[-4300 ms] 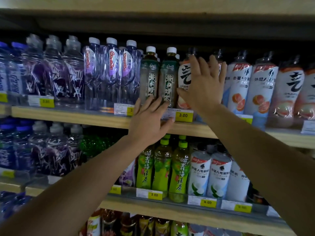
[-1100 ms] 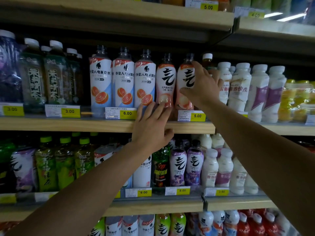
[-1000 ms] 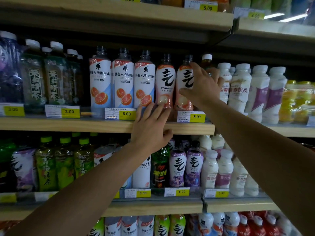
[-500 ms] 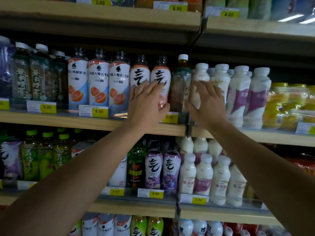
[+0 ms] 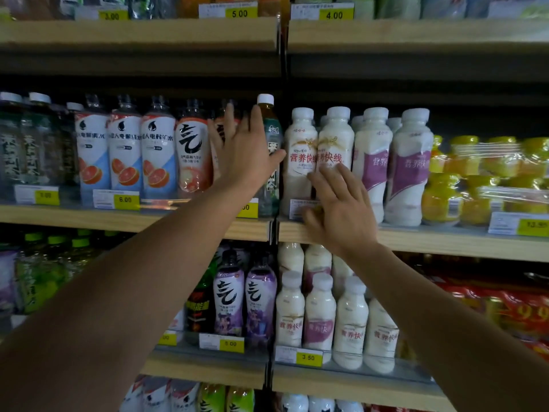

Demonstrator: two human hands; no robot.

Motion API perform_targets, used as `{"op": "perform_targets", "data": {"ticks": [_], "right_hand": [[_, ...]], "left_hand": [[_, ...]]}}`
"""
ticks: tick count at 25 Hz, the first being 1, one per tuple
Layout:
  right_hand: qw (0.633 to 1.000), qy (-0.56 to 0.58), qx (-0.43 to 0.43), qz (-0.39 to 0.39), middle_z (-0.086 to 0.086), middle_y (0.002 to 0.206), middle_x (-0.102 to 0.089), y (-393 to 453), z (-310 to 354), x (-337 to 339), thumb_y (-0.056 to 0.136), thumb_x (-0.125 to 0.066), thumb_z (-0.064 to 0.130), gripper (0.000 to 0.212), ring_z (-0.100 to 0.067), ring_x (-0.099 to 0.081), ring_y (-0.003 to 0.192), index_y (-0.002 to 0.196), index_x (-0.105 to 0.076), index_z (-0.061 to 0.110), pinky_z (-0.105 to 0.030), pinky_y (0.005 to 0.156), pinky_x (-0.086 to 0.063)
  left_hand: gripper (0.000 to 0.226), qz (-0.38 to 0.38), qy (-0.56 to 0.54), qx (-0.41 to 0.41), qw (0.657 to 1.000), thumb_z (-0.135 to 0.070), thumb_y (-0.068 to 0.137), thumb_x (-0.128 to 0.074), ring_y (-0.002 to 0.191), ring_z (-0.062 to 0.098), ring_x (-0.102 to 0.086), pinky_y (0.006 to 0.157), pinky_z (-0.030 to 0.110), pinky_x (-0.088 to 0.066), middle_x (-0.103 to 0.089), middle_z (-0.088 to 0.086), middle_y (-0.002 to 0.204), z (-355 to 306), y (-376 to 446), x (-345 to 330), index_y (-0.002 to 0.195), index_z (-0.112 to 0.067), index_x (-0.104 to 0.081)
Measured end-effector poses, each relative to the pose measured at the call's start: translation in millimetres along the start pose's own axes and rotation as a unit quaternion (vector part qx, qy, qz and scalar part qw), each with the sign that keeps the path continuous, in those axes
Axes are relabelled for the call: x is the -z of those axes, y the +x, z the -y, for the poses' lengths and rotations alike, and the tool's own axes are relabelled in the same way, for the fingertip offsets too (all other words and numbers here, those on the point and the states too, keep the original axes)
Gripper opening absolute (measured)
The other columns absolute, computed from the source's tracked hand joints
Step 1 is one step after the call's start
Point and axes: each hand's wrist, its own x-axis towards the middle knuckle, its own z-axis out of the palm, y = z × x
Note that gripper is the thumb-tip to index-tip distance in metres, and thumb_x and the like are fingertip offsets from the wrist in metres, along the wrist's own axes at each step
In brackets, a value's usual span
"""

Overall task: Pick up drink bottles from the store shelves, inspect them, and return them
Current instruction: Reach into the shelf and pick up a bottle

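1. At the middle shelf (image 5: 445, 242), head view: left hand (image 5: 243, 156), fingers spread and straight, lies against a tea bottle (image 5: 269, 138) and its neighbour.
2. Right hand (image 5: 341, 209), fingers spread, touches a white bottle (image 5: 334, 135); neither hand grips anything. All bottles stand on the shelf.

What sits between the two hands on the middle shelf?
Head view: between left hand and right hand stand a dark tea bottle and a white milk bottle.
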Motion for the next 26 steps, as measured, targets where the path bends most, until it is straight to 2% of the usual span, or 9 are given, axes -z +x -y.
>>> {"op": "perform_targets", "data": {"ticks": [2,4,6,10,14,18,21,23,26], "right_hand": [[1.000,0.001,0.003,-0.005,-0.007,0.156,-0.038,-0.6,-0.7,-1.6,0.090,-0.037,0.053,0.067,-0.033,-0.024,0.148,0.148,-0.042,0.019,-0.052,0.120,-0.024],[1.000,0.007,0.004,-0.003,-0.008,0.157,-0.037,-1.1,-0.3,-1.4,0.090,-0.034,0.053,0.068,-0.032,-0.023,0.149,0.148,-0.041,0.019,-0.052,0.121,-0.022],[1.000,0.010,0.001,0.001,-0.008,0.158,-0.035,-1.5,1.5,-0.3,0.090,-0.032,0.053,0.068,-0.032,-0.020,0.150,0.149,-0.041,0.019,-0.052,0.122,-0.020],[1.000,0.012,-0.001,0.007,-0.007,0.158,-0.034,-1.4,2.9,2.0,0.090,-0.033,0.053,0.069,-0.032,-0.018,0.150,0.149,-0.040,0.020,-0.051,0.122,-0.017],[1.000,0.018,-0.014,0.003,-0.008,0.156,-0.038,0.3,8.8,6.9,0.088,-0.037,0.052,0.069,-0.033,-0.023,0.148,0.148,-0.042,0.018,-0.052,0.121,-0.021],[0.998,0.041,-0.038,-0.014,-0.012,0.152,-0.042,8.5,39.6,12.6,0.087,-0.040,0.051,0.069,-0.037,-0.028,0.145,0.146,-0.045,0.015,-0.056,0.117,-0.027],[0.999,0.042,-0.034,-0.005,-0.013,0.152,-0.043,16.8,87.3,10.3,0.086,-0.039,0.053,0.072,-0.039,-0.028,0.145,0.145,-0.046,0.014,-0.054,0.118,-0.026],[0.999,0.047,-0.025,-0.002,-0.015,0.150,-0.044,24.0,124.3,7.0,0.086,-0.042,0.052,0.071,-0.040,-0.030,0.143,0.144,-0.046,0.012,-0.055,0.117,-0.028],[0.998,0.058,-0.016,0.006,-0.013,0.150,-0.044,41.1,205.1,-5.1,0.085,-0.053,0.045,0.069,-0.039,-0.032,0.143,0.145,-0.045,0.014,-0.053,0.117,-0.028]], "left_hand": [[0.091,-0.025,-0.026,0.003,0.999,-0.055,0.085,-0.066,0.151,0.031,-0.017,0.120,0.058,-0.010,-0.048,0.010,0.150,-3.7,-5.6,3.5,0.155,-0.013,-0.026],[0.089,-0.054,-0.079,-0.012,0.995,-0.047,0.085,-0.072,0.146,0.032,-0.030,0.120,0.053,-0.020,-0.045,0.010,0.152,-7.3,-14.8,9.1,0.155,-0.014,-0.028],[0.087,-0.075,-0.147,-0.039,0.986,-0.037,0.084,-0.076,0.140,0.032,-0.040,0.115,0.054,-0.032,-0.042,0.011,0.153,-11.2,-25.6,13.5,0.154,-0.013,-0.030],[0.085,-0.087,-0.213,-0.071,0.971,-0.027,0.082,-0.079,0.139,0.033,-0.042,0.109,0.053,-0.044,-0.040,0.010,0.154,-15.4,-38.4,12.9,0.153,-0.013,-0.034],[0.082,-0.109,-0.282,-0.066,0.951,-0.019,0.079,-0.082,0.139,0.029,-0.043,0.112,0.037,-0.039,-0.045,0.011,0.151,-11.3,-37.2,26.3,0.149,-0.010,-0.041],[0.079,-0.204,-0.373,-0.008,0.905,-0.016,0.078,-0.083,0.136,0.020,-0.045,0.109,0.014,-0.035,-0.048,0.009,0.148,17.3,-36.7,65.7,0.146,-0.008,-0.043],[0.079,-0.226,-0.438,0.060,0.868,-0.019,0.079,-0.080,0.134,0.015,-0.048,0.109,0.027,-0.044,-0.052,0.004,0.146,68.4,-46.3,99.0,0.148,-0.012,-0.043],[0.079,-0.216,-0.437,0.076,0.870,-0.019,0.078,-0.081,0.133,0.014,-0.050,0.109,0.035,-0.046,-0.053,0.002,0.145,107.1,-55.3,115.4,0.148,-0.015,-0.044],[0.079,-0.193,-0.421,0.092,0.882,-0.018,0.078,-0.083,0.129,0.011,-0.053,0.107,0.033,-0.047,-0.055,-0.001,0.142,185.8,-72.8,138.1,0.147,-0.019,-0.045]]}}
